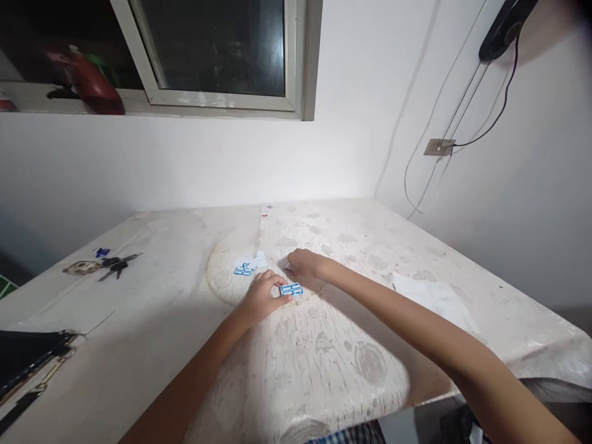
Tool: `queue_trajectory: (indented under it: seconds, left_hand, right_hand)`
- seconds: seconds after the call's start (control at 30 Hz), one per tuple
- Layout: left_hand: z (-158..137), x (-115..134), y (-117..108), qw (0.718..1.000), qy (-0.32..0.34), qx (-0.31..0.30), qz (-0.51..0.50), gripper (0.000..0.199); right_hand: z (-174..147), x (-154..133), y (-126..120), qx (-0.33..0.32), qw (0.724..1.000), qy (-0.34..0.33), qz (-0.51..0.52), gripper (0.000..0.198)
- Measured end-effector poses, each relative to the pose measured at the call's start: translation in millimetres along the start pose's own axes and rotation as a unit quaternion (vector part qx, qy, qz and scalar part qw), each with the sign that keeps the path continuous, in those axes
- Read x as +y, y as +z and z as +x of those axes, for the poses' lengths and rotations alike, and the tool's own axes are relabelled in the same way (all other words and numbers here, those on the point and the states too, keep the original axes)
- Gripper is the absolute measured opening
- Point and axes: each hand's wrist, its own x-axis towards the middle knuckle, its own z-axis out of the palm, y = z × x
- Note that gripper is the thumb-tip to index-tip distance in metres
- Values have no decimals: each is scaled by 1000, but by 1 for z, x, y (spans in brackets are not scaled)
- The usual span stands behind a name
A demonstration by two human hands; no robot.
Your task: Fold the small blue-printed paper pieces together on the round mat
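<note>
Near the middle of the table, my left hand [264, 295] pinches a small white card with blue outlined shapes [291, 289] between thumb and fingers, close to the tabletop. Just beyond it, my right hand [303, 264] is closed, fingers curled down at the table; a thin pale edge shows at its fingertips, too small to name. Left of my hands lie several small white paper pieces [260, 259] and blue outlined shapes [243, 269].
A white worn cover lies over the table [176, 296]. Keys [116, 265] with a fob and a black bag [28, 357] are at the left. A white sheet [432, 302] lies at the right. A red bottle [95, 83] stands on the window sill.
</note>
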Motion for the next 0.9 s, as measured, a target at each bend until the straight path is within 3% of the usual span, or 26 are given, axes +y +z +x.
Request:
queue_trajectory:
  seconds: [0.23, 0.33, 0.47, 0.6, 0.67, 0.77, 0.9]
  left_hand:
    - [-5, -4, 5, 999, 23, 22, 13, 23]
    - [-6, -2, 4, 999, 25, 21, 24, 27]
    - [-8, 2, 1, 999, 27, 9, 21, 37]
    - [-10, 7, 0, 1000, 28, 11, 3, 38]
    - [-11, 8, 1, 999, 31, 15, 14, 37]
    - [-11, 7, 3, 999, 38, 18, 31, 34]
    - [-12, 5, 6, 997, 55, 26, 42, 31]
  right_hand:
    - [-19, 11, 9, 89, 996, 2, 12, 24]
    - [-35, 17, 10, 95, 988, -37, 112, 29]
    - [-52, 20, 18, 80, 915, -100, 382, 27]
    - [-54, 18, 35, 68, 860, -83, 499, 28]
    - [-53, 16, 42, 63, 845, -71, 526, 28]
    - [-52, 13, 46, 84, 860, -75, 498, 27]
    - [-54, 14, 44, 167, 892, -68, 414, 29]
